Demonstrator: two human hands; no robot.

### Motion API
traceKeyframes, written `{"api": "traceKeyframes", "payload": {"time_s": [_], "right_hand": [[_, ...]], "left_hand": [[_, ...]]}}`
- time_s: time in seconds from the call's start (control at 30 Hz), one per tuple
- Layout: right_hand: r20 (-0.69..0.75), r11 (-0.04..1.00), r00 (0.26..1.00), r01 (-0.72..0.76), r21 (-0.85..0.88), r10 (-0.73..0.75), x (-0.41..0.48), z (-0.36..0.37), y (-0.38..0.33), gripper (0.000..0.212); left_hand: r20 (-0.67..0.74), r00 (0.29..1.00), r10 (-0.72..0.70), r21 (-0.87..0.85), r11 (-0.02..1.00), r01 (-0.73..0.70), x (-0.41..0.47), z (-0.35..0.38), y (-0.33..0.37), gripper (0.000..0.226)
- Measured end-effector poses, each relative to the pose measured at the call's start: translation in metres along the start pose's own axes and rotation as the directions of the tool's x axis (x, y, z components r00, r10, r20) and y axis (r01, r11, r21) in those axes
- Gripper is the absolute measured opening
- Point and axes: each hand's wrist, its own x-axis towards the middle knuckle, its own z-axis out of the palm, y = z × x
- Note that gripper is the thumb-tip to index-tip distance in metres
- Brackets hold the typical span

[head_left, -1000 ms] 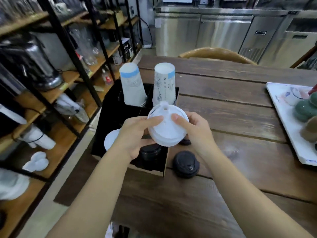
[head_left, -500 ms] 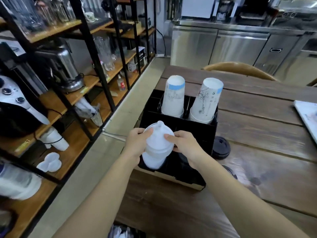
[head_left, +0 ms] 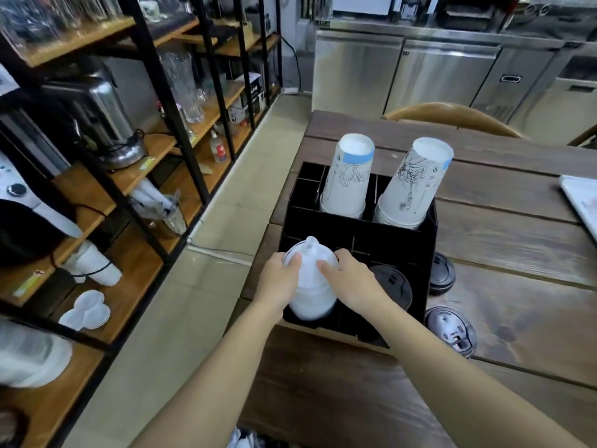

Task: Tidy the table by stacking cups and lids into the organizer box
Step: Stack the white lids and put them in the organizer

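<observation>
A black organizer box [head_left: 392, 245] stands on the wooden table's left end. Two stacks of upside-down white paper cups fill its rear compartments, the left stack [head_left: 349, 179] and the right stack [head_left: 413, 184]. A stack of white lids [head_left: 310, 286] sits in the front left compartment, with my left hand [head_left: 279, 281] and my right hand [head_left: 350, 279] gripping it from either side. Black lids [head_left: 392, 281] lie in the front right compartment. Two more black lids, one [head_left: 441, 271] beside the box and one [head_left: 450, 331] nearer me, rest on the table.
Black-framed wooden shelves [head_left: 106, 176] with glassware, appliances and white lids line the left, across a tiled floor strip. A white tray [head_left: 581, 202] sits at the right edge. A wooden chair back [head_left: 452, 116] and steel cabinets [head_left: 436, 69] stand beyond the table.
Both hands carried the white lid stack from above the box down into its front left compartment. My view swung left and up, so the tray slid to the right edge.
</observation>
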Motion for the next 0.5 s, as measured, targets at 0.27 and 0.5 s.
{"api": "traceKeyframes", "payload": {"time_s": [0.27, 0.5], "right_hand": [[-0.104, 0.961, 0.985, 0.104, -0.256, -0.134, 0.006, -0.003, 0.011, 0.032], [-0.134, 0.946, 0.971, 0.151, -0.287, -0.196, 0.006, 0.000, 0.012, 0.038]], "left_hand": [[0.010, 0.998, 0.063, 0.182, 0.981, -0.064, 0.003, 0.003, -0.001, 0.028], [0.027, 0.998, 0.065, 0.091, 0.994, -0.067, 0.001, -0.001, -0.001, 0.021]]}}
